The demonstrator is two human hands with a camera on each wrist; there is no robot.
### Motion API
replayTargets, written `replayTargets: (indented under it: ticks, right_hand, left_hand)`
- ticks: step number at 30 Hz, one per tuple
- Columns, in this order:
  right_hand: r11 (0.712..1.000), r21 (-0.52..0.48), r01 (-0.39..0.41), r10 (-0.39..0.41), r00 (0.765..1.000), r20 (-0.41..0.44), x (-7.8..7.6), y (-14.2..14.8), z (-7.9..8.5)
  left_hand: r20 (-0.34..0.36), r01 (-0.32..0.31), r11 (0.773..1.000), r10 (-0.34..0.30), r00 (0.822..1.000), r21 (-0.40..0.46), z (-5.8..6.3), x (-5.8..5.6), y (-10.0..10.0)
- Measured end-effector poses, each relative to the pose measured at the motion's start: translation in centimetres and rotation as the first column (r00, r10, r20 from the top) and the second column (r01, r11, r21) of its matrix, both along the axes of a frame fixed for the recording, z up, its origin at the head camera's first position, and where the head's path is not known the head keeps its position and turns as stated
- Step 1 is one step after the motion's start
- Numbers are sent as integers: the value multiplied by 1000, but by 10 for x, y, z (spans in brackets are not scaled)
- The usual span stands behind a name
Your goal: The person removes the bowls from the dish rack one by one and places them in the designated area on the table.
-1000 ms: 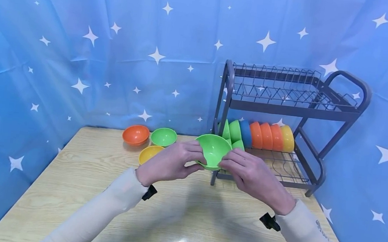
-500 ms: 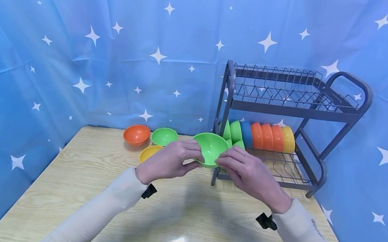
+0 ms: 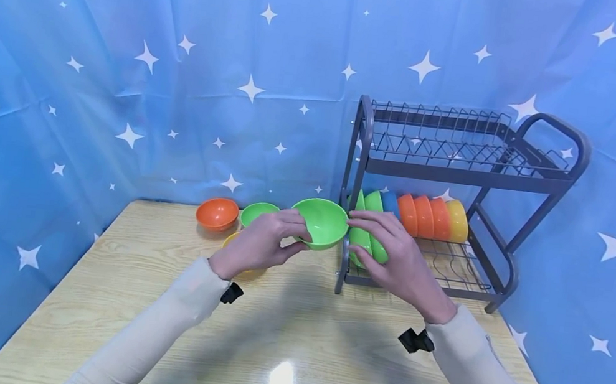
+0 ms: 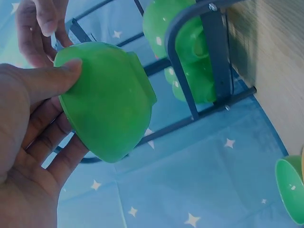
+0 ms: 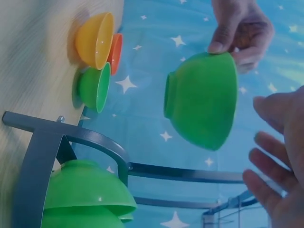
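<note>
A green bowl (image 3: pixel 323 223) is held up above the table, its inside facing the head camera. My left hand (image 3: pixel 269 241) pinches its left rim, thumb on the outside, as the left wrist view of the bowl (image 4: pixel 107 102) shows. To the right of it, my right hand (image 3: pixel 392 251) has its fingers spread; the right wrist view shows a gap between this hand (image 5: pixel 280 147) and the bowl (image 5: pixel 202 99). Behind the right hand, green bowls (image 3: pixel 360 241) stand on the lower tier of the rack.
The dark two-tier dish rack (image 3: pixel 467 176) stands at the back right. Its lower tier also bears a blue bowl (image 3: pixel 390 202), orange bowls (image 3: pixel 424 217) and a yellow bowl (image 3: pixel 456 221). On the table's back left sit an orange bowl (image 3: pixel 217 214), a green bowl (image 3: pixel 257 212) and a yellow bowl (image 3: pixel 230 238).
The held green bowl has moved left and slightly up with my left hand. My right hand has let go of its rim and spread its fingers.
</note>
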State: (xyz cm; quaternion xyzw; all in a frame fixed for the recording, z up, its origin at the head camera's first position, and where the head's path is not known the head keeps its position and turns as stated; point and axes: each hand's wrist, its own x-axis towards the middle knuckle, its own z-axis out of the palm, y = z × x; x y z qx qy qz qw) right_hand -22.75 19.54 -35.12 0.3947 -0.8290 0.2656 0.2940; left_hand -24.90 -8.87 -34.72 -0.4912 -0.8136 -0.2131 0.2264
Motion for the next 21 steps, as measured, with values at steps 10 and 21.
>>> replayTargets:
  ticks: [10, 21]
  right_hand:
    - [982, -144, 120, -101, 985, 138, -14, 1, 1]
    - [925, -310, 218, -58, 891, 451, -33, -4, 5]
  left_hand:
    - [44, -76, 993, 73, 996, 91, -12, -28, -20]
    - [150, -182, 974, 161, 975, 135, -16, -57, -38]
